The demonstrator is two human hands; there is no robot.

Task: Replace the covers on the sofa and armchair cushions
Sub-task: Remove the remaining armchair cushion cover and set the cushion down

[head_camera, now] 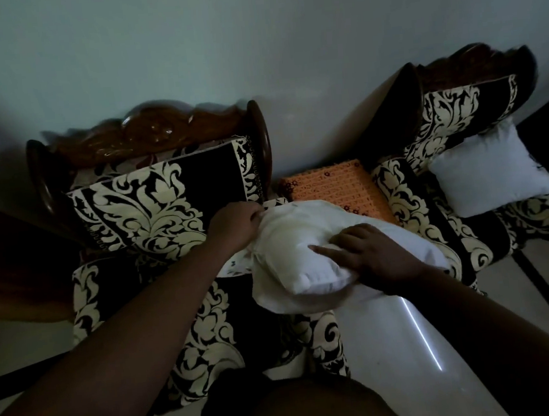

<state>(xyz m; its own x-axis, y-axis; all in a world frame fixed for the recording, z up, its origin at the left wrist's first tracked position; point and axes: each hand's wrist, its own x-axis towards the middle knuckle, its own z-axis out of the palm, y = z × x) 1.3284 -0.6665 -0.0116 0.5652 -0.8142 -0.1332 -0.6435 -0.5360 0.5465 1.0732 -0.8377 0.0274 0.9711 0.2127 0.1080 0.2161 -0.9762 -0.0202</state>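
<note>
From the head view I see my left hand (238,222) at frame centre pinching the edge of a cream cushion cover (272,286), fingers curled on the fabric. My right hand (365,250) presses on the white cushion insert (307,261), fingers loosely spread, forefinger extended. The insert looks partly inside the cover, so I judge this one unfinished. A second bare white cushion (487,171) waits at right on the other armchair (450,118).
</note>
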